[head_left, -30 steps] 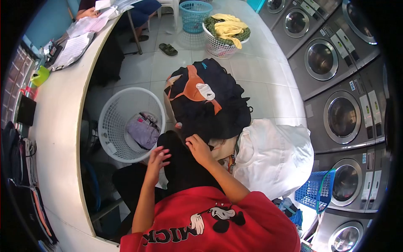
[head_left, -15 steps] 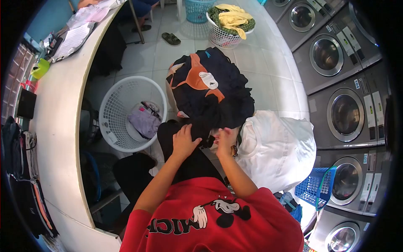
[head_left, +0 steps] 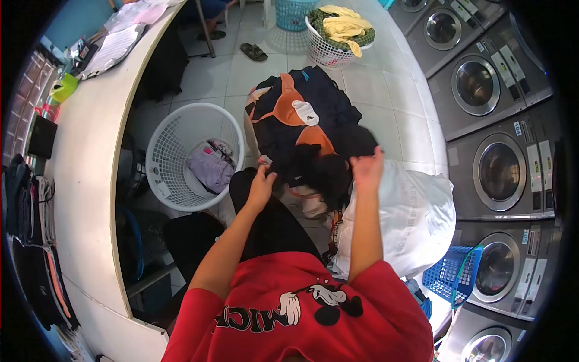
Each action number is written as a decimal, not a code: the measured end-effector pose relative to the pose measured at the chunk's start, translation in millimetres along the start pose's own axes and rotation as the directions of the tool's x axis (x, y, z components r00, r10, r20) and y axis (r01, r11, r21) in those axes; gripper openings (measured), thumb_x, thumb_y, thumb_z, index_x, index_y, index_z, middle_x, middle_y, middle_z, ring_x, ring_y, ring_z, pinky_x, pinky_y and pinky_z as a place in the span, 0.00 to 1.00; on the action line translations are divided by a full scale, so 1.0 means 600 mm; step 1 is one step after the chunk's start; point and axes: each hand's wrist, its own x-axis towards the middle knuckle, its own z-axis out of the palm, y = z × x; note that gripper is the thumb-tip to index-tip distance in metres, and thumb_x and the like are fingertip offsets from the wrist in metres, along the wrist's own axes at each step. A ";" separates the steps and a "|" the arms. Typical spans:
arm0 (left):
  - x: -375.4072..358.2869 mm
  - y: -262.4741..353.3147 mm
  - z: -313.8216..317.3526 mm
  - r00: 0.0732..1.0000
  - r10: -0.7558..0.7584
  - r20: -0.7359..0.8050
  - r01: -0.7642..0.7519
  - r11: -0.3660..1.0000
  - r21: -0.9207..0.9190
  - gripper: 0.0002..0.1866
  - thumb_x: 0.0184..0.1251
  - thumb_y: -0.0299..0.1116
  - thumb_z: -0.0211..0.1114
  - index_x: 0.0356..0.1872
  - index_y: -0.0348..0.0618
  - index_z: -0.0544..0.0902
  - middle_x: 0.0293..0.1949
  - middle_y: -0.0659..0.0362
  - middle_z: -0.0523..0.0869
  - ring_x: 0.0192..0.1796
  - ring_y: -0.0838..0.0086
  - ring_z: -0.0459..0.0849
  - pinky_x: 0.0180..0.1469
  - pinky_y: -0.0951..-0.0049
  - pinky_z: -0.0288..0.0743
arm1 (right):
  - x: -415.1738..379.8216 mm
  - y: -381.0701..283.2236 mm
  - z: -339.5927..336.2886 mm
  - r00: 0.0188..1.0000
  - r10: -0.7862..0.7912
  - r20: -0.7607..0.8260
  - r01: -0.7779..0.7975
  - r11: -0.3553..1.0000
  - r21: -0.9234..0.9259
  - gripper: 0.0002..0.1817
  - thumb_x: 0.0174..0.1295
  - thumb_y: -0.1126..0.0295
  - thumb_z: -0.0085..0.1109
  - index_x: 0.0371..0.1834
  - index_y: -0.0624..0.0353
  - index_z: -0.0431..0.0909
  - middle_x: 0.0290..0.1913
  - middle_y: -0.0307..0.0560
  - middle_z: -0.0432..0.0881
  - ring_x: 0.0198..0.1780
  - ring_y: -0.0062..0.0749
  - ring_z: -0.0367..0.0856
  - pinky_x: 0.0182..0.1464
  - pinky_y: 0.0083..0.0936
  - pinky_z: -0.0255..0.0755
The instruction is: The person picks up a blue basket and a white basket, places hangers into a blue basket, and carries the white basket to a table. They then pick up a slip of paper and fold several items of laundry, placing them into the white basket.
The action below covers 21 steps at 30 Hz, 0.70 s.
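Note:
A black garment [head_left: 322, 175] stretches between my hands, bunched and partly blurred. My left hand [head_left: 262, 186] is closed on its left edge, above my dark-trousered leg. On the other side, my right hand [head_left: 367, 171] is raised with fingers bent at the garment's right edge; its grip is partly hidden by cloth. Just beyond lies a heap of dark clothes [head_left: 332, 99], with an orange bra [head_left: 288, 104] and a small white piece [head_left: 305, 113] on top. A white shirt-like cloth or bag [head_left: 401, 223] sits beside my right forearm.
To the left, a white laundry basket [head_left: 196, 154] holds a lilac garment [head_left: 210, 171]. A long pale counter [head_left: 96, 163] runs along that side. Stacked washing machines [head_left: 499, 172] line the right, near a blue basket [head_left: 452, 274]. Ahead are a full white basket [head_left: 330, 55] and a sandal [head_left: 253, 52].
My hands have moved apart, the right one outward and up. The black garment is spread between them and lifted over the near side of the heap.

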 end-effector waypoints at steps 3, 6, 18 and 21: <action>0.025 0.034 0.000 0.995 0.099 0.012 -0.096 0.987 -0.129 0.14 0.59 0.31 0.52 0.45 0.36 0.68 0.40 0.53 0.75 0.44 0.70 0.72 0.48 0.75 0.63 | -0.010 -0.089 0.068 0.992 -0.109 0.070 0.107 0.994 0.024 0.21 0.62 0.57 0.36 0.50 0.61 0.66 0.53 0.50 0.70 0.57 0.41 0.64 0.61 0.46 0.47; 0.051 0.121 0.018 0.981 0.187 0.048 -0.184 0.981 -0.067 0.18 0.58 0.31 0.53 0.48 0.34 0.67 0.45 0.49 0.74 0.49 0.64 0.73 0.51 0.74 0.63 | -0.040 -0.137 0.131 0.956 -0.247 0.156 0.248 0.969 0.017 0.20 0.62 0.60 0.36 0.50 0.63 0.65 0.53 0.52 0.69 0.57 0.42 0.64 0.60 0.44 0.55; -0.030 0.336 0.009 0.667 0.633 0.393 -0.597 0.770 -0.227 0.33 0.48 0.41 0.65 0.55 0.36 0.64 0.49 0.53 0.72 0.56 0.68 0.68 0.58 0.75 0.57 | -0.185 -0.118 0.329 0.738 -0.071 0.671 -0.020 0.992 0.127 0.15 0.63 0.66 0.40 0.48 0.64 0.67 0.49 0.48 0.73 0.51 0.33 0.73 0.53 0.28 0.68; -0.044 0.336 -0.031 0.764 0.481 0.430 -0.486 0.867 -0.105 0.27 0.51 0.34 0.63 0.52 0.34 0.66 0.47 0.56 0.74 0.51 0.73 0.71 0.54 0.78 0.61 | -0.168 -0.082 0.350 0.768 0.062 0.638 -0.004 0.996 -0.092 0.13 0.62 0.67 0.41 0.47 0.58 0.68 0.48 0.45 0.74 0.48 0.31 0.74 0.50 0.32 0.71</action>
